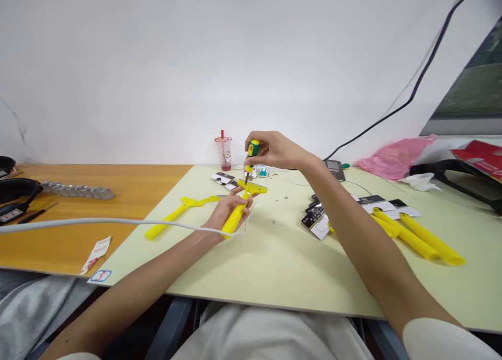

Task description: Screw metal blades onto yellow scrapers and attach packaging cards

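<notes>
My left hand (232, 208) is wrapped round the handle of a yellow scraper (236, 216), whose wide head points away from me. Above it, my right hand (270, 148) grips a green and yellow screwdriver (254, 148) by its handle, held nearly upright. The screwdriver's tip meets the scraper's head; whether it sits in a screw is too small to tell. A second yellow scraper (172, 217) lies on the pale table to the left. Small metal bits (274, 222) lie right of my left hand.
More yellow scrapers (427, 237) and black-and-white cards (317, 221) lie at right. A cup with a straw (225, 153) stands by the wall. A white cable (117, 221) crosses in front of my left wrist. Metal cylinders (78, 190) lie on the wooden table (157, 180).
</notes>
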### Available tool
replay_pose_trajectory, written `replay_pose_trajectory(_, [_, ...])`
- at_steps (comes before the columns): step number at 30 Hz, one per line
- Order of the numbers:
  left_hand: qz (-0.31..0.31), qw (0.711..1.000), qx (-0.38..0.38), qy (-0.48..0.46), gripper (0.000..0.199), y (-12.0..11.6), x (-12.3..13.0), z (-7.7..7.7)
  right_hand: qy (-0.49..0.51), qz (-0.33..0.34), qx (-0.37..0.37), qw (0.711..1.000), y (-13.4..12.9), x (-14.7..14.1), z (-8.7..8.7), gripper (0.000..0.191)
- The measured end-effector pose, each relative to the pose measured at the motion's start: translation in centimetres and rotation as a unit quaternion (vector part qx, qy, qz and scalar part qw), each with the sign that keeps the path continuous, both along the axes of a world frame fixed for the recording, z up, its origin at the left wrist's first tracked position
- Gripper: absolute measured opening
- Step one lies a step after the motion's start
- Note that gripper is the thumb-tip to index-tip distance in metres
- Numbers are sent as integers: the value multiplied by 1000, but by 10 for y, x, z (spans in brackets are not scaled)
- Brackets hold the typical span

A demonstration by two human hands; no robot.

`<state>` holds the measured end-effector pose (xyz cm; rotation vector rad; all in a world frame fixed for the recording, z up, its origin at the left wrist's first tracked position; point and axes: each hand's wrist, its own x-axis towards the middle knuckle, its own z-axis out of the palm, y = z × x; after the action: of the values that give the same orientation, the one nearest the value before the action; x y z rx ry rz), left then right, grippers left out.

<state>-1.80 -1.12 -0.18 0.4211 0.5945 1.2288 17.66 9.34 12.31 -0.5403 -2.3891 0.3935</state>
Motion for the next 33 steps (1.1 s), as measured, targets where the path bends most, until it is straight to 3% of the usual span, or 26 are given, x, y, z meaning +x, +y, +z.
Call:
replay_pose_trajectory(14, [10, 1000, 4, 21, 82, -2, 1, 3, 2, -4, -8, 1000, 7, 1, -3, 39])
replay_pose_trajectory(22, [-2, 999, -20, 34, 70, 3, 1, -9, -107, -34, -32, 993, 3, 4, -1, 53])
replay_pose_trajectory(27, [-15, 999, 0, 32, 70, 6, 0, -14, -82, -8, -46, 996, -3, 6, 5, 39])
replay_pose_trajectory(33, [14, 998, 24, 52, 80, 1, 1, -3, -19, 22, -84, 996, -9, 16, 15, 31])
